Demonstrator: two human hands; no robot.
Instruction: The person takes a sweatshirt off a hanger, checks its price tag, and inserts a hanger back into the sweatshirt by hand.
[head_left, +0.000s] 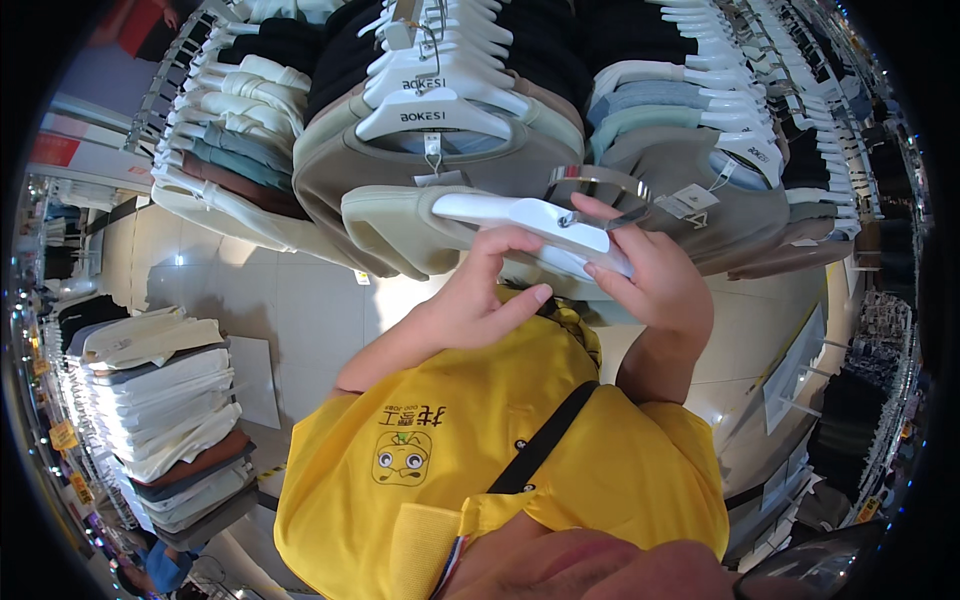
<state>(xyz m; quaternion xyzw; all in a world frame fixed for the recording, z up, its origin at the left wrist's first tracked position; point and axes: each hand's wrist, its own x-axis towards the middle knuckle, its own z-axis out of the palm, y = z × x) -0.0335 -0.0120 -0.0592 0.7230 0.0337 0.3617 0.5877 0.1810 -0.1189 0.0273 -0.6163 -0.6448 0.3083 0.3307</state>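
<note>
A white clothes hanger (517, 211) is held in front of the rack, tilted down to the right. Its broad metal hook (600, 180) points upward. From the hanger hangs a pale sage-beige top (394, 225), its lower part mostly hidden behind my arms. My right hand (660, 274) grips the hanger's right end, with the index finger against the hook. Beneath the hanger's middle, my left hand (480, 289) has its thumb apart from its bent index finger, which touches the hanger's lower edge. Its other fingers are hidden.
Directly ahead, a grey-brown top (337, 172) hangs at the front of a packed row. Other hanging rows include a tagged grey top (690, 172) and white garments (225, 217). Folded clothes (165, 405) are stacked at left. Tiled floor (307, 315) lies between displays. A person (165, 566) appears lower left.
</note>
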